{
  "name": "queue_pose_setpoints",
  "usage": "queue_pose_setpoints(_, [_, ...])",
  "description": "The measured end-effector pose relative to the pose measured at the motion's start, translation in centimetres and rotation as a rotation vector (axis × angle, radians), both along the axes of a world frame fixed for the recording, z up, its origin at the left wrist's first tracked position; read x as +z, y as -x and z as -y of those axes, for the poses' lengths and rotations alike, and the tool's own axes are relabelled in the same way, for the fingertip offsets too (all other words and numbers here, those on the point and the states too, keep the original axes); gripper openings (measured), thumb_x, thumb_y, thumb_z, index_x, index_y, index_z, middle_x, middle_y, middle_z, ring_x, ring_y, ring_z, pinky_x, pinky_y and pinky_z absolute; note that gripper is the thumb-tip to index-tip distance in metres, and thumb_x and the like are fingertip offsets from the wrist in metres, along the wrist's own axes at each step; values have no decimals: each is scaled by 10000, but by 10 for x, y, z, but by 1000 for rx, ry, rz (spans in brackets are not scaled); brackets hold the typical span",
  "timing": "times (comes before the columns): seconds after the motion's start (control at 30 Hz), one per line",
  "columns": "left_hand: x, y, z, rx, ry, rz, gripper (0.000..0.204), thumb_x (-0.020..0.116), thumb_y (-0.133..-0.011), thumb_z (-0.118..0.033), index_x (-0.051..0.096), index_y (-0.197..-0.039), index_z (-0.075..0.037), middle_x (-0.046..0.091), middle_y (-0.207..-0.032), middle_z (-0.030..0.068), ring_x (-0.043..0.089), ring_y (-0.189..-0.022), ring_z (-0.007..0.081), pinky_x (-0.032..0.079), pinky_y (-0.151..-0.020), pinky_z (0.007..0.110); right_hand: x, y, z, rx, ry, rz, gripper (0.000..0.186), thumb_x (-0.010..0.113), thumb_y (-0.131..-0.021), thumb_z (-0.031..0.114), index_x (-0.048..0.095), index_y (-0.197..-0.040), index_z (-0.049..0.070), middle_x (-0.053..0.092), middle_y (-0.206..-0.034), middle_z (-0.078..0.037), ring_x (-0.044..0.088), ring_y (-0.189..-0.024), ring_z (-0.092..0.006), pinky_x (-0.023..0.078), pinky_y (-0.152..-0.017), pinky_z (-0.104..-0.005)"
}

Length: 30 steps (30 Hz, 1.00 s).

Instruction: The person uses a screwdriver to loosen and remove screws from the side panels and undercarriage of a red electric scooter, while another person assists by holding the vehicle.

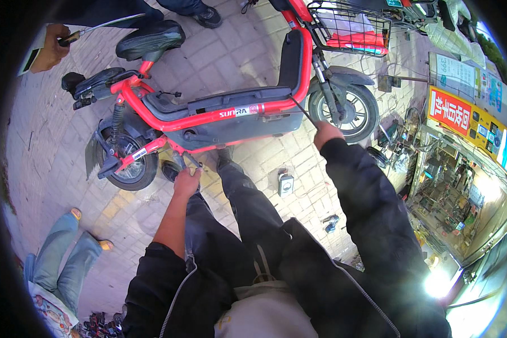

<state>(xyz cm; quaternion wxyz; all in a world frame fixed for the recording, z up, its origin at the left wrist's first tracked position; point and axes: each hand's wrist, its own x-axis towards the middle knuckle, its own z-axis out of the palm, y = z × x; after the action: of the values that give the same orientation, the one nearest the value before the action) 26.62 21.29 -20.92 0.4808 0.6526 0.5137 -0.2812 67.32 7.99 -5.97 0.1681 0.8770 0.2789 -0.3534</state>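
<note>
1. Now the left hand point(187, 181) is reaching down to the pedal point(190, 160) of the red electric scooter point(208, 112) — fingers closing around it.
2. The right hand point(327, 134) is gripping a thin metal rod point(303, 110), its tip touching the scooter's side panel.
3. The scooter is standing on the paved ground point(236, 56); another person's hand point(49, 48) is holding a tool — top left.

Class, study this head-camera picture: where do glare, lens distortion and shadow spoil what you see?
Head view: white glare burns out the lower right by the shop front; fisheye bends the paving and darkens the rim; the red scooter and both hands stay evenly lit and sharp.
</note>
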Motion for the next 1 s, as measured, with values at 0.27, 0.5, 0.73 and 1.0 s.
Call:
queue_pose_setpoints(0.27, [1,20,-10,160,-18,157,516,559,-802,-475,631,-937,17,631,-855,254,604,-895,379,454,-797,453,-50,-11,26,110,69,73,366,499,-803,158,568,-1158,103,613,-1060,-199,578,-1023,-348,449,-869,-432])
queue_pose_setpoints(0.5, [22,15,-7,62,6,48,464,562,-798,-435,649,-968,-12,630,-939,240,594,-930,376,457,-821,422,-22,14,-3,-79,19,70,303,464,-821,184,603,-1088,156,633,-957,-199,610,-916,-342,485,-796,-430])
queue_pose_setpoints(0.73, [40,21,16,135,-39,-18,470,562,-794,-440,652,-1003,-30,632,-968,227,599,-944,361,455,-844,402,-20,22,4,-61,168,42,358,423,-840,216,521,-1182,171,626,-1036,-182,592,-1000,-339,470,-831,-438])
queue_pose_setpoints(1.0, [89,35,-9,186,-23,83,470,551,-804,-444,640,-1028,-41,626,-982,224,597,-932,364,458,-826,416,10,25,-22,-72,53,58,307,463,-819,154,625,-1079,148,631,-998,-195,595,-969,-354,468,-852,-412])
